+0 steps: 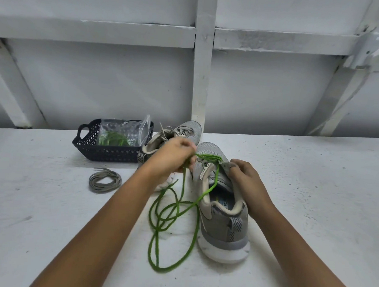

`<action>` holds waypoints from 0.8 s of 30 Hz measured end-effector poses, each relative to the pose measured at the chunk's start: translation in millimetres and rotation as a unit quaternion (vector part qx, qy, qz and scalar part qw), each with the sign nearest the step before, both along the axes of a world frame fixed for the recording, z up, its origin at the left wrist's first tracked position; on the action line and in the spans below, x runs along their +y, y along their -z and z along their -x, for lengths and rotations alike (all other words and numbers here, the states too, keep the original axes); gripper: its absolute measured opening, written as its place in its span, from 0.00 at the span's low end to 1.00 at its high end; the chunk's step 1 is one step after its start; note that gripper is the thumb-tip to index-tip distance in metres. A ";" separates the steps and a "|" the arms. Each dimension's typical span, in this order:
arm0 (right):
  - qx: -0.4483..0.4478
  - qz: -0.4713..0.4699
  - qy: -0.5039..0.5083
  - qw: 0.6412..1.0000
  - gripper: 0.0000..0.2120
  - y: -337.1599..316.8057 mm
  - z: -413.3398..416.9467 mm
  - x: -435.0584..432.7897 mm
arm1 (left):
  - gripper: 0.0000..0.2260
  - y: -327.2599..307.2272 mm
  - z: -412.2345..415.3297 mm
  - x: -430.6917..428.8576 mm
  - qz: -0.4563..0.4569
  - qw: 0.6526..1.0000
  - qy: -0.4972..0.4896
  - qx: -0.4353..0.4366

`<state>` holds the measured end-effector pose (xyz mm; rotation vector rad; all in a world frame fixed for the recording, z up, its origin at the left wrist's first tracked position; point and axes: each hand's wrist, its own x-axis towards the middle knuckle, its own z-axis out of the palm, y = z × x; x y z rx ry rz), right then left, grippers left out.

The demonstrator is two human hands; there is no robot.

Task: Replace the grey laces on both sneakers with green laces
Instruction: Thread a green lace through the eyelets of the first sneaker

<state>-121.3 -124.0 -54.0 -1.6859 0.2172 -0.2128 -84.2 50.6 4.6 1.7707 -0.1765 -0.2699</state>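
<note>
Lace: green lace (183, 187) threaded through the front eyelets of the near sneaker (221, 224). One strand crosses the shoe's opening, and the long free ends lie in loose overlapping loops on the bench (314, 182) to the shoe's left.
Near sneaker: grey with a white sole, upright on the bench at the middle of the view between the two forearms, heel toward the person and toe pointing away.
Left hand: left hand (174, 155) raised just left of the toe end, fingers curled. Its grip is closed on the green lace, pinching it close to the eyelets, and a strand hangs from it down to the bench.
Right hand: right hand (246, 179) on the shoe's right side. Its grip holds the upper beside the eyelets, thumb on top of the flap and fingers round the outside.
Far sneaker: far sneaker (180, 132) just behind the left hand, set at an angle with its toe away and to the right. It has pale laces in its eyelets and is partly hidden by the hand.
Grey lace: grey lace (105, 180) coiled loosely on the bench, left of the left forearm and apart from both shoes.
Basket: dark openwork basket (109, 154) behind the coil, right beside the far sneaker's heel; whether they touch I cannot tell.
Bag: clear plastic bag (123, 131) standing in the basket, with green laces (113, 138) inside.
Backdrop: white-painted wall (99, 83) with beams, behind the bench.
</note>
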 end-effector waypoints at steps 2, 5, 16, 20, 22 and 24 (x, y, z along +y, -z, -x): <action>-0.002 0.041 -0.031 0.999 0.15 -5.5 1.4 -1.9 | 0.04 -20.8 1.3 6.9 0.125 0.991 0.027 0.042; -0.078 0.099 0.007 0.992 0.08 -23.3 2.6 -1.1 | 0.03 -53.5 7.6 20.1 0.231 0.963 0.121 0.064; -0.086 0.150 -0.359 0.917 0.10 -77.7 11.3 23.9 | 0.17 -93.5 5.6 6.3 0.355 0.916 0.162 0.089; -0.080 0.080 -0.355 0.928 0.08 -75.6 10.2 30.8 | 0.12 -83.7 -7.0 6.8 0.363 0.923 0.103 0.074; -0.076 0.004 -0.348 0.935 0.08 -80.3 8.7 29.9 | 0.12 -72.3 -11.7 11.5 0.344 0.933 0.088 0.062; -0.083 -0.101 -0.320 0.938 0.09 -90.0 4.1 27.5 | 0.11 -56.2 -12.1 13.8 0.312 0.944 0.079 0.066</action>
